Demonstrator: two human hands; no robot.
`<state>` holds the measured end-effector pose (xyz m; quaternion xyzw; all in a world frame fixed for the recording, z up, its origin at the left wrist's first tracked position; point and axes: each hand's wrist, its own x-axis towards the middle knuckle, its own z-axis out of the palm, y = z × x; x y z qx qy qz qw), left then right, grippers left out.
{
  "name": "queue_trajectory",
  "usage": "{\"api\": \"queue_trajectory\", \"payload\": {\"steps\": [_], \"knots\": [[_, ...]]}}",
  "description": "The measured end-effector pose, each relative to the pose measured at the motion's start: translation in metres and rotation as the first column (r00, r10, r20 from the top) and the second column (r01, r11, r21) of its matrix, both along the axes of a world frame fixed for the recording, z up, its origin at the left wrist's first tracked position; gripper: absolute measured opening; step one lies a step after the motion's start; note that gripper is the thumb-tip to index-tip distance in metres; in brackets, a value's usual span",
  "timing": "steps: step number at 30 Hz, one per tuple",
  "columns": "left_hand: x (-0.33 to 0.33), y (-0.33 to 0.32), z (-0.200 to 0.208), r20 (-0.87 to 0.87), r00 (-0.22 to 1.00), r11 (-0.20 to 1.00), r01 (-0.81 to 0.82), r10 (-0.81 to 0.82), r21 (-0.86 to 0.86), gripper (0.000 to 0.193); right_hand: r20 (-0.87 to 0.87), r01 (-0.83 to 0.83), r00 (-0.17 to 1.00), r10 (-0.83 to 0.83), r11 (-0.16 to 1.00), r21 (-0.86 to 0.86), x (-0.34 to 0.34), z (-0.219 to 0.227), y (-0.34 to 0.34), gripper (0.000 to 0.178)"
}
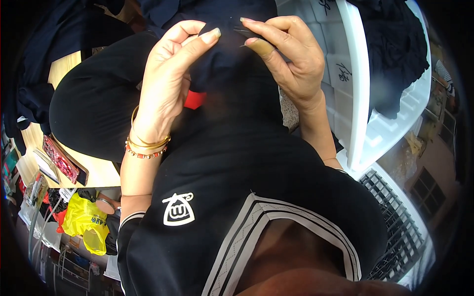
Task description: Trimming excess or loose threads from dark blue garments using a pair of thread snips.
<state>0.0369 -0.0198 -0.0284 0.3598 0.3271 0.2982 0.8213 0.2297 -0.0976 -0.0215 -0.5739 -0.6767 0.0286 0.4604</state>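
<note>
Dark navy cloth (pixel 222 64) lies over my lap at the top middle, with a small red patch (pixel 195 99) showing beside my left wrist. My left hand (pixel 175 66) is closed, thumb and forefinger pinching an edge of this cloth. Across a small gap, my right hand (pixel 291 56) holds a thin, pointed metal tool (pixel 241 31) between forefinger and thumb. Its slim tips point toward the left hand; the rest is hidden by the fingers, so its exact kind is unclear. A tan wrap covers the right thumb's tip.
A large white plastic bin (pixel 359 89) with dark garments (pixel 397 54) stands at the right, above a black grid crate (pixel 390 222). At the left are a wooden tabletop (pixel 101 170), a phone-like red case (pixel 61 160) and a yellow plastic bag (pixel 84 219).
</note>
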Motion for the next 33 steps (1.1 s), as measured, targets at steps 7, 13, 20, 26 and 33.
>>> {"api": "queue_trajectory", "payload": {"steps": [7, 13, 20, 26, 33], "knots": [[0.006, -0.004, 0.011, 0.028, 0.999, 0.999, -0.046, 0.045, 0.012, 0.018, -0.377, -0.122, 0.923, 0.081, 0.989, -0.088, -0.005, 0.005, 0.002, 0.026], [0.005, 0.001, 0.026, -0.057, 0.996, 0.846, -0.027, 0.068, 0.532, 0.016, -0.631, -0.338, 0.775, 0.041, 0.87, -0.359, -0.002, 0.002, -0.003, 0.018], [-0.01, 0.013, 0.01, -0.303, 0.938, 0.842, 0.294, -0.165, 0.452, 0.016, -0.752, -0.329, 0.654, 0.086, 0.927, -0.18, 0.031, 0.019, -0.014, 0.009], [-0.004, 0.006, -0.003, -0.137, 0.966, 0.889, 0.256, -0.22, 0.378, 0.02, -0.72, -0.27, 0.694, 0.011, 0.931, -0.245, 0.036, 0.019, -0.018, 0.009], [0.003, -0.003, -0.005, -0.409, 0.911, 0.561, 0.363, -0.047, 0.744, 0.038, -0.732, -0.225, 0.681, -0.025, 0.944, -0.242, 0.032, 0.023, -0.018, 0.009]]}}
